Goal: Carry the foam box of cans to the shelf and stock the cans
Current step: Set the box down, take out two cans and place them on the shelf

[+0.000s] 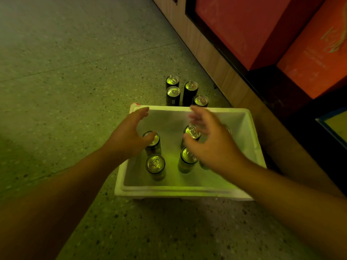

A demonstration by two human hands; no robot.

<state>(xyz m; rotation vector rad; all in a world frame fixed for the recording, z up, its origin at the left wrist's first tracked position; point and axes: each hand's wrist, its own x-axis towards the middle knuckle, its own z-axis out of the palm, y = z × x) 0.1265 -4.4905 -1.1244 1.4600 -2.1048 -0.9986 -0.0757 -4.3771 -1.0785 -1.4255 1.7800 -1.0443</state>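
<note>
Speckled grey-green terrazzo floor (78, 76): fills the near and left of the view, bearing everything listed.

White rectangular foam box (187, 192): open-topped, set on the floor right of centre, close beside the shelf base.

Dark aluminium cans with silver pull-tab lids, upright inside the box: near-left can (155, 164); far-left can (152, 140); near-centre can (187, 158); far-centre can (192, 131). Further cans at the right are largely hidden behind the right hand; their count cannot be told.

Left hand (129, 136): bare, over the left half of the box, fingers spread and loosely curved, thumb at the lid of the far-left can. Nothing gripped.

Right hand (212, 139): bare, over the centre and right of the box, fingers apart and blurred, above the centre cans. Nothing gripped.

Four matching dark cans (185, 91): upright on the floor in a cluster just beyond the box's far wall.

Wood-panelled shelf base (210, 53): runs diagonally at the far right.

Red cardboard cartons (249, 27): two, within the dark-framed shelf opening above the base.
</note>
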